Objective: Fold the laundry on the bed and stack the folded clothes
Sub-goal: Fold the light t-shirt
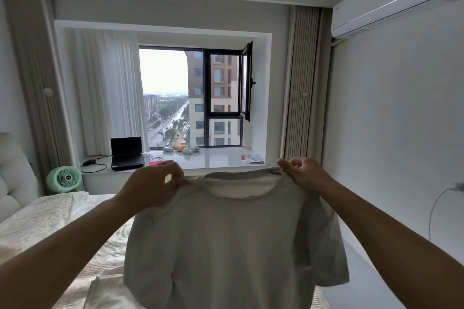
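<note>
1. A bedroom is seen, with a window (pixel 190 98) at the far wall, pale curtains (pixel 110 93) drawn to its sides and an air conditioner (pixel 384 0) mounted high on the right wall.
2. A white bed (pixel 50 221) is spread below and to the left; a green fan (pixel 64 178) is placed beside its head end.
3. A laptop (pixel 126 154) is set open on the window sill (pixel 216 159), with small items scattered near it.
4. A light grey T-shirt (pixel 226 246) is held up in the air above the bed, hanging flat with its collar uppermost.
5. The left hand (pixel 153 187) is raised with the forearm stretched forward; its grip is clenched on the shirt's left shoulder seam.
6. The right hand (pixel 303 174) is raised likewise; the right shoulder seam is pinched between thumb and curled fingers.
</note>
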